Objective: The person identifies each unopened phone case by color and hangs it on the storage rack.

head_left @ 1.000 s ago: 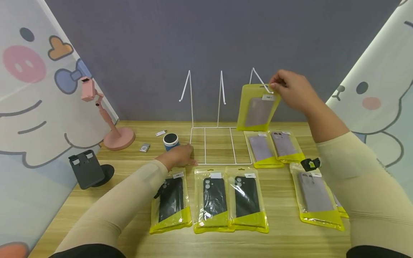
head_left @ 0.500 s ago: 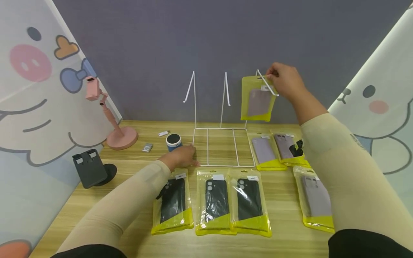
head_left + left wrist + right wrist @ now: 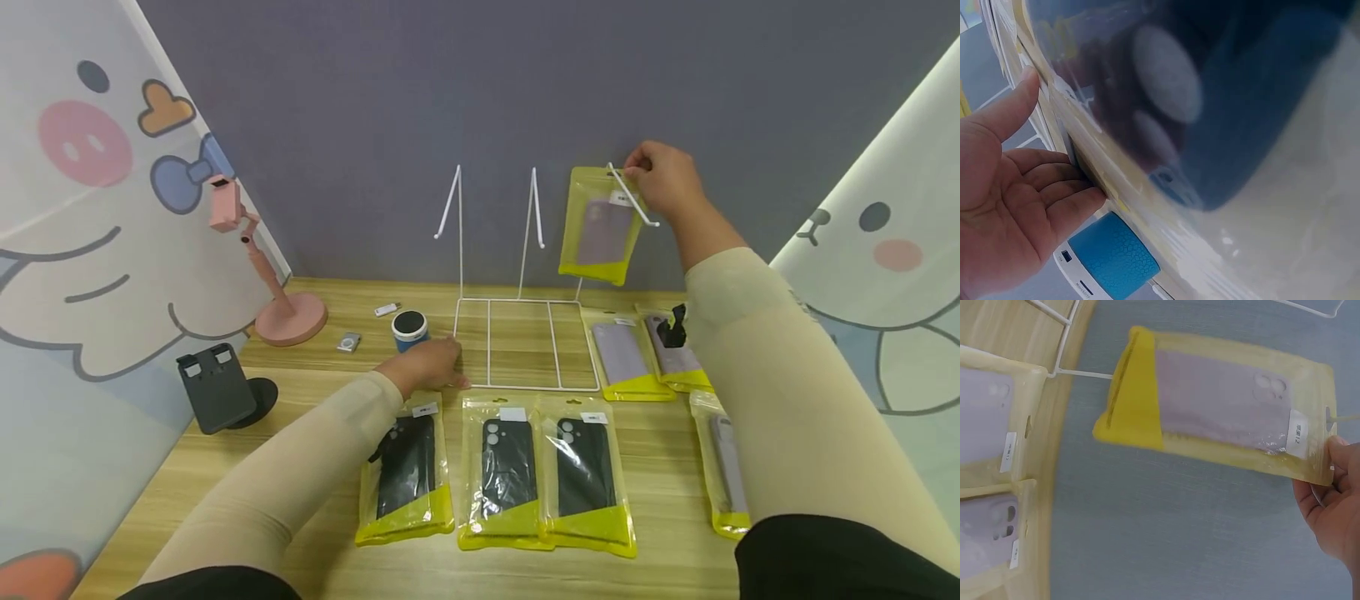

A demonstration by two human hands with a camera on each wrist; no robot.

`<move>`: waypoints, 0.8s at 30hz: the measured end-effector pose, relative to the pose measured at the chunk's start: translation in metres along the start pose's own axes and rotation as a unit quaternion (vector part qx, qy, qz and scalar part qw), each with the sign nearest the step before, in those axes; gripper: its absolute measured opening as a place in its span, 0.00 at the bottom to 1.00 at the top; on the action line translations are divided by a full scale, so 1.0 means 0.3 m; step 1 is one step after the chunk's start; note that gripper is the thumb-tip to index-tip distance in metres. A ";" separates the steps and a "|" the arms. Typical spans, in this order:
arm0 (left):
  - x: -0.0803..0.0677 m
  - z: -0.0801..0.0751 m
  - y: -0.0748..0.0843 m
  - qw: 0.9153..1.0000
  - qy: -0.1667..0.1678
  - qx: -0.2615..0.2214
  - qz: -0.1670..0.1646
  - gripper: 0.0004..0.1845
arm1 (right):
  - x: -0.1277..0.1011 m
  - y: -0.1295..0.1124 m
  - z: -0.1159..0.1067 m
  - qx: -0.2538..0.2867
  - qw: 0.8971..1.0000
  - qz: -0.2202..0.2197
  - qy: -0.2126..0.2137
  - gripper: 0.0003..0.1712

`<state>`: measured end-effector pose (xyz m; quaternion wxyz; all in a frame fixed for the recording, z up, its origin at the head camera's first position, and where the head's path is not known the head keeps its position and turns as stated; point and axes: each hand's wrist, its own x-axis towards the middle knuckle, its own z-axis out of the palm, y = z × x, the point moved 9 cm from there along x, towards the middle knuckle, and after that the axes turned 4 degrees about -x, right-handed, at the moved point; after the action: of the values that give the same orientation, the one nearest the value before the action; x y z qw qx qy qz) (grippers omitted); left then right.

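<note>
A lilac phone case in a yellow-edged clear pouch (image 3: 597, 229) hangs at the rack's right hook. My right hand (image 3: 663, 179) pinches the pouch's top corner. In the right wrist view, the white hook rod (image 3: 1345, 417) meets the pouch's hang hole. My left hand (image 3: 427, 365) rests at the front left corner of the white wire rack (image 3: 536, 387), thumb apart from the loosely extended fingers (image 3: 1054, 181). Beside those fingers is a blue speaker-like cylinder (image 3: 1113, 256). A bagged black phone case (image 3: 405, 471) lies just below the left hand, partly under the wrist.
Two more bagged black cases (image 3: 510, 475) lie in front of the rack. Several bagged lilac cases (image 3: 622, 354) lie to its right, partly behind the right arm. At left stand a pink lamp-like stand (image 3: 288, 317) and a black phone stand (image 3: 221, 392).
My right hand has raised the lilac case's pouch and moved it back along the right hook. The left hand stays at the rack's corner; the head view shifts slightly.
</note>
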<state>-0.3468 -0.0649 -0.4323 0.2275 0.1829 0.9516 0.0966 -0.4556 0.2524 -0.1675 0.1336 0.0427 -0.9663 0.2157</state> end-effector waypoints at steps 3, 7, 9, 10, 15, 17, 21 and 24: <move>0.002 0.002 0.004 1.000 -0.001 0.000 0.001 0.48 | -0.002 0.012 0.002 0.004 1.000 0.001 -0.001 0.18; 0.000 0.001 0.010 1.000 0.000 -0.001 0.003 0.49 | -0.017 0.025 -0.022 0.020 1.000 -0.005 0.015 0.20; -0.002 -0.002 0.011 1.000 0.000 -0.002 0.002 0.49 | -0.032 0.034 -0.043 0.029 0.999 -0.005 0.024 0.22; -0.003 -0.004 0.011 1.000 0.001 0.000 0.002 0.49 | -0.041 0.040 -0.054 0.034 0.999 -0.006 0.028 0.23; -0.016 -0.018 0.005 1.000 0.006 -0.001 0.001 0.48 | -0.116 0.075 -0.083 0.051 0.998 -0.010 0.016 0.29; -0.021 -0.023 0.002 1.000 0.007 -0.002 0.002 0.47 | -0.157 0.096 -0.078 0.043 0.999 -0.015 -0.005 0.32; -0.022 -0.024 -0.011 1.000 0.004 0.001 0.001 0.47 | -0.249 0.150 -0.046 0.009 0.998 -0.036 -0.056 0.35; -0.020 -0.020 -0.024 1.000 0.002 0.007 -0.002 0.47 | -0.325 0.210 -0.004 -0.012 0.994 -0.046 -0.097 0.35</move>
<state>-0.3468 -0.0743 -0.4266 0.2249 0.1827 0.9529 0.0899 -0.3704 0.3122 -0.2188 0.0494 0.1058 -0.9743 0.1925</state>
